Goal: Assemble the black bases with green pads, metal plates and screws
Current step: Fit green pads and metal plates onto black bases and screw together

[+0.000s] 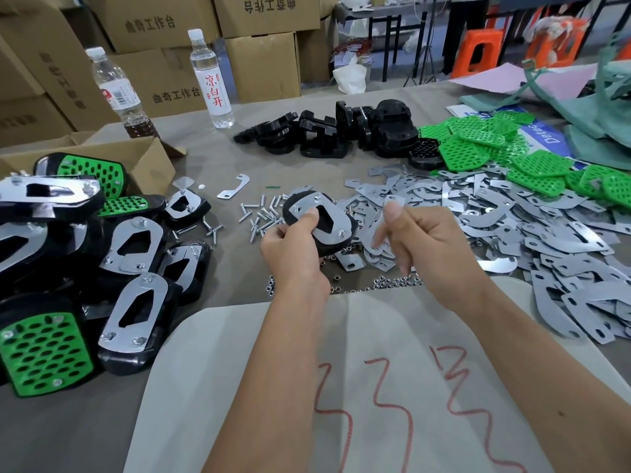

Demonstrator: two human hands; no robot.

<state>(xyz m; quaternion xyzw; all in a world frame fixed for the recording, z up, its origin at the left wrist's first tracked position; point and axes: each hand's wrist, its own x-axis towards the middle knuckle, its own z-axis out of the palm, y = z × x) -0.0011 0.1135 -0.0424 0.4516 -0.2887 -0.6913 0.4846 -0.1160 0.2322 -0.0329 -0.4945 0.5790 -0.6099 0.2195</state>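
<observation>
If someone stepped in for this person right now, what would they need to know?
Left hand holds a black base with its metal plate up and screws showing.
Right hand is beside it, fingers curled; blurred, so any hold is unclear.
Finished units are piled on the left.
Still to assemble: loose black bases at the back, green pads and metal plates on the right, screws and nuts in the middle.

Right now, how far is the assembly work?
Done: a pile of finished units lies at the left. In hand: the left hand holds a black base with metal plates on it; the right hand holds nothing visible. Left: many loose black bases, green pads and metal plates.
</observation>
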